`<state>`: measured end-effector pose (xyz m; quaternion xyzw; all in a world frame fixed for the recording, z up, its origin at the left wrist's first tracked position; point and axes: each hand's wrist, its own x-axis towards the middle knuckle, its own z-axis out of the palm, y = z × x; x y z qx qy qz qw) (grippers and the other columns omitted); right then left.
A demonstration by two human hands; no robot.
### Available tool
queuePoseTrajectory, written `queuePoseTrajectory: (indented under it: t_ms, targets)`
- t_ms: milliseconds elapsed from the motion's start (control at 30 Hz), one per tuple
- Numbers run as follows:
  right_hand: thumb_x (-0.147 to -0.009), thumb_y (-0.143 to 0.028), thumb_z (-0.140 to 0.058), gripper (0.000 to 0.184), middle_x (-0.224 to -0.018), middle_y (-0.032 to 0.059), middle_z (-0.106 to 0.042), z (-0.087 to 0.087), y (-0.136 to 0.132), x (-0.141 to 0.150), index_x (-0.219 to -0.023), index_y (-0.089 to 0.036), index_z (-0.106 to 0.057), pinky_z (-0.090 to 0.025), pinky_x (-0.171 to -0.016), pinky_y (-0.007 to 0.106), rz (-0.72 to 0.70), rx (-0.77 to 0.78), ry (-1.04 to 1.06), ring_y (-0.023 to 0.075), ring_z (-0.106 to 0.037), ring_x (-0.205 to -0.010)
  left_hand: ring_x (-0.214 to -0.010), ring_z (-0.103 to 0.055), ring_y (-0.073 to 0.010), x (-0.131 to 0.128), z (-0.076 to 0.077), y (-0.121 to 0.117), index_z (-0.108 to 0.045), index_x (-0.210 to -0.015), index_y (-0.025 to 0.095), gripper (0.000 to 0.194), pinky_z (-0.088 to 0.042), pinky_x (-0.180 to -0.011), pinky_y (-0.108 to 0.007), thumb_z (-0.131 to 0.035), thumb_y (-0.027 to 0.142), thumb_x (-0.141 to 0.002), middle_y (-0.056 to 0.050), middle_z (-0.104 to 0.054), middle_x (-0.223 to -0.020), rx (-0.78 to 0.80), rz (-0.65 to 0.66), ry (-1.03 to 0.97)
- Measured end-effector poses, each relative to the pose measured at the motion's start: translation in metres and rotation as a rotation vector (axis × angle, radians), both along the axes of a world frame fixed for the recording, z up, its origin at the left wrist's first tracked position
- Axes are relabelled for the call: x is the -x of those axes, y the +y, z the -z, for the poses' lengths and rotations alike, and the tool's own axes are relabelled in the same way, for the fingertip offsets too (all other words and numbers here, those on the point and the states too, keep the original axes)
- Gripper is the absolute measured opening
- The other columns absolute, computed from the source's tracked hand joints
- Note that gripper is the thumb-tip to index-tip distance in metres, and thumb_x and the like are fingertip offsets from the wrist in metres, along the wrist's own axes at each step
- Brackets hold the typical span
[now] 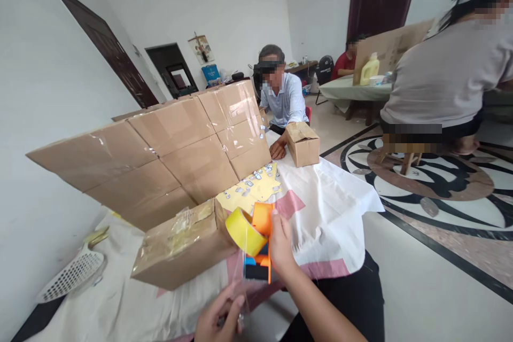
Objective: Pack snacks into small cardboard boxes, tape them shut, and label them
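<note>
The left hand (220,314) is nearest, low in view, its thumb and fingers pinched together on the end of a clear, thin strip of tape (243,284). Just beyond it, the right hand (284,240) grasps an orange plastic tape dispenser (263,218) with blue and black parts, its fingers wrapped about one side; a ring-shaped yellow roll of tape (249,243) sits on the dispenser, above the table edge. Left of the roll lies a long brown cardboard box (184,256) with taped seams, on a white cloth with pink patches (336,219). A white perforated plastic basket (74,275) lies at the far left. Behind the box stands a tall creased brown cardboard panel (184,155), a yellow patterned sheet (256,187) by its base. Farther off are a smaller brown cardboard box (303,147) and a seated person in a light-blue shirt (286,99). At right, past a person in a grey shirt (441,80), a pale-yellow plastic jug (369,70) stands on another table.
</note>
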<state>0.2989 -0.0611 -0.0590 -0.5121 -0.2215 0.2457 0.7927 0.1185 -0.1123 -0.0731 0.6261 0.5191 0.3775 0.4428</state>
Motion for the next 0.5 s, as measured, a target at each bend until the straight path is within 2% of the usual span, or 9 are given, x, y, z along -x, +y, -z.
queuePoseTrajectory:
  t_ms: [67,100,167,233,300,400,500]
  targets:
    - [-0.097,-0.052,-0.049,0.034,-0.077,0.0037,-0.059,-0.002,0.000,-0.005,-0.080,-0.023,-0.058,-0.048,-0.063,0.031,0.021,0.024,0.053,0.0197,-0.056,-0.070,-0.045,-0.052,-0.0151,-0.008,-0.006,-0.004,-0.058,-0.138,0.015,0.083,-0.046,-0.052,-0.024,-0.069,0.068,-0.075,0.004,-0.055,-0.045,0.074,-0.028,-0.063]
    - [-0.095,-0.053,-0.050,0.036,-0.074,0.0025,-0.056,-0.004,0.000,-0.007,-0.077,-0.023,-0.056,-0.046,-0.061,0.031,0.026,0.028,0.068,0.0191,-0.053,-0.068,-0.045,-0.051,-0.0145,-0.012,-0.009,-0.006,-0.052,-0.142,0.014,0.086,-0.045,-0.052,-0.024,-0.070,0.065,-0.076,0.005,-0.055,-0.045,0.104,-0.029,-0.079]
    - [-0.094,-0.055,-0.050,0.040,-0.068,-0.0005,-0.047,-0.008,-0.001,-0.012,-0.070,-0.023,-0.049,-0.041,-0.058,0.030,0.008,0.003,0.054,0.0170,-0.046,-0.063,-0.047,-0.051,-0.0138,-0.018,-0.014,-0.007,-0.060,-0.132,0.013,0.075,-0.044,-0.054,-0.024,-0.070,0.063,-0.077,0.004,-0.055,-0.047,0.137,0.012,-0.069]
    - [-0.095,-0.056,-0.047,0.044,-0.064,-0.0027,-0.038,-0.012,-0.003,-0.019,-0.066,-0.024,-0.040,-0.034,-0.054,0.029,-0.042,-0.054,-0.022,0.0146,-0.037,-0.060,-0.047,-0.051,-0.0137,-0.023,-0.018,-0.007,-0.071,-0.108,0.013,0.057,-0.043,-0.056,-0.025,-0.069,0.061,-0.078,0.002,-0.056,-0.046,0.153,0.080,-0.026]
    - [-0.097,-0.056,-0.045,0.047,-0.062,-0.0035,-0.034,-0.012,-0.006,-0.028,-0.065,-0.023,-0.035,-0.029,-0.053,0.029,-0.075,-0.102,-0.122,0.0131,-0.031,-0.058,-0.046,-0.049,-0.0137,-0.026,-0.022,-0.007,-0.073,-0.095,0.014,0.049,-0.041,-0.055,-0.025,-0.067,0.060,-0.080,0.002,-0.054,-0.045,0.169,0.138,0.012]
    - [-0.098,-0.054,-0.044,0.047,-0.061,-0.0037,-0.032,-0.008,-0.011,-0.043,-0.064,-0.023,-0.033,-0.027,-0.052,0.029,-0.045,-0.115,-0.187,0.0123,-0.028,-0.058,-0.046,-0.050,-0.0144,-0.030,-0.027,-0.006,-0.072,-0.095,0.015,0.047,-0.039,-0.053,-0.025,-0.066,0.060,-0.081,0.003,-0.054,-0.046,0.181,0.167,0.045]
    - [-0.097,-0.056,-0.045,0.047,-0.061,-0.0038,-0.031,-0.002,-0.012,-0.054,-0.064,-0.023,-0.032,-0.029,-0.052,0.028,-0.011,-0.111,-0.144,0.0122,-0.028,-0.058,-0.050,-0.056,-0.0158,-0.030,-0.028,-0.002,-0.068,-0.109,0.016,0.050,-0.044,-0.058,-0.026,-0.065,0.058,-0.082,0.003,-0.057,-0.050,0.184,0.181,0.049]
